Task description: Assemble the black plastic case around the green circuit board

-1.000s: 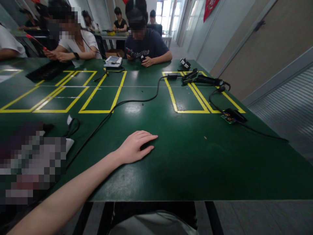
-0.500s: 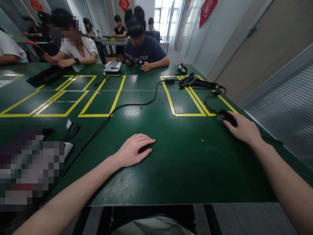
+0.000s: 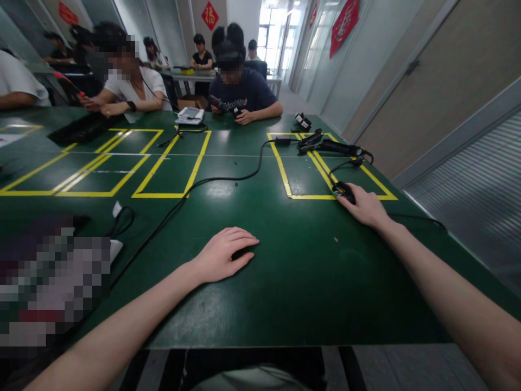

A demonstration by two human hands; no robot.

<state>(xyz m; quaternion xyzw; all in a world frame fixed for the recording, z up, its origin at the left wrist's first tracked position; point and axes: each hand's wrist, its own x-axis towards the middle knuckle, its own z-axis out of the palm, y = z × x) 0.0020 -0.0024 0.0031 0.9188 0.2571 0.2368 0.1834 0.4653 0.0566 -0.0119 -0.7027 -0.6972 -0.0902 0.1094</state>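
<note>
My left hand (image 3: pixel 226 254) lies on the green table (image 3: pixel 285 293), thumb apart from the fingers, with nothing in it. Farther right, my right hand (image 3: pixel 365 205) is wrapped round a small black device (image 3: pixel 344 192), near the front line of the yellow tape outlines. A thin black cable runs from the device toward a black folded stand (image 3: pixel 336 146) behind it. Another cable passes under my right wrist toward the table's right edge.
A long black cable (image 3: pixel 220 178) crosses the table to a small black box (image 3: pixel 283 140). Blurred items (image 3: pixel 61 282) lie at the left. Across the table, a person in dark blue (image 3: pixel 252 92) and one in white (image 3: pixel 150 87) handle objects.
My right hand has moved left with the black device, from the right side of the taped area toward its middle. My left hand rests in about the same place.
</note>
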